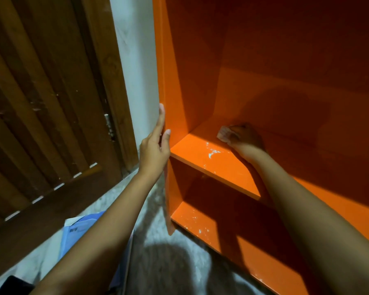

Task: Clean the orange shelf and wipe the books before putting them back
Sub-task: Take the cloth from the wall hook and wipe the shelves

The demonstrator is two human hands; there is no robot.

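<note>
1. The orange shelf (200, 81) stands against a white wall (136, 60), with a brown slatted door (51, 103) to its left.
2. The left hand (156, 147) holds the front edge of the shelf's left side panel. Its fingers (160, 122) lie straight along the outer face and the thumb presses the inner face, so the panel is pinched between them.
3. The right hand (246, 137) reaches into the upper compartment, its fingers curled round a pale cloth (223, 134).
4. The cloth touches the middle board (226, 169) near the back, close to the left corner.
5. White flecks show on the middle board in front of the cloth, and more on the bottom board (217, 228).
6. Both compartments in view hold no books.
7. Blue-covered books (77, 233) lie on the speckled floor (170, 262) to the left of the shelf, partly hidden by the left forearm.
</note>
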